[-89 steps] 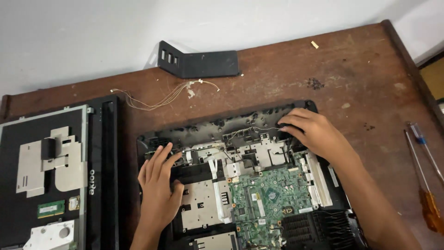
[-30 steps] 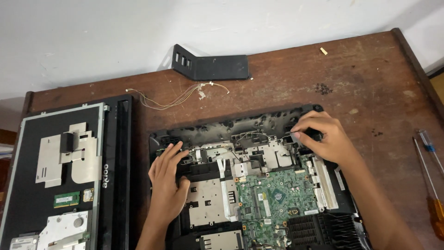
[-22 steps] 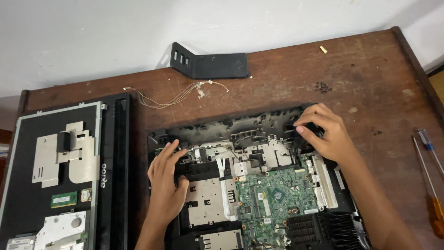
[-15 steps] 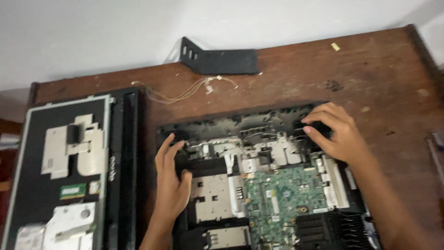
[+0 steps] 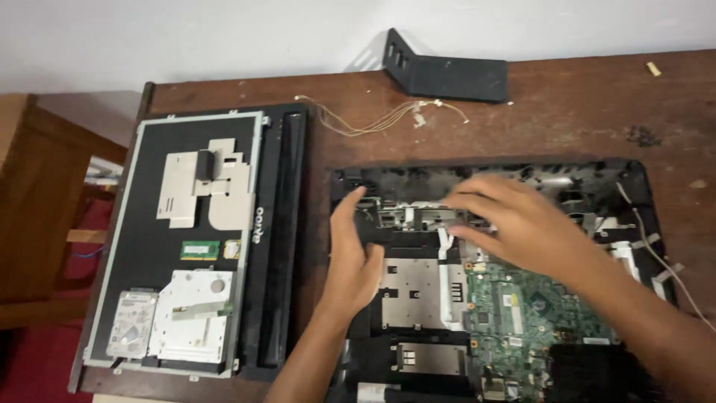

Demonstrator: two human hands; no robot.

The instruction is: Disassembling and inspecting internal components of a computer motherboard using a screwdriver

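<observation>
From the head camera, the open computer case (image 5: 492,173) lies flat on the brown table (image 5: 567,112), its long side running left to right, with the green circuit board (image 5: 533,313) inside it toward the near right. The left hand (image 5: 356,257) is open and flat, fingers resting on the case's left inner edge and holding nothing, while the right hand (image 5: 522,224) is spread open just above the parts near the case's far edge, blurry, also holding nothing. The case looks stiff and a bit heavy, best gripped by its black rim, but the board and the thin loose wires (image 5: 380,119) beyond the case look easy to break, and the other flat panel (image 5: 201,239) lies left of the case.

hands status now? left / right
Left hand: open, resting on the opened computer chassis, holding nothing.
Right hand: open, fingers spread over chassis, blurred.
</observation>
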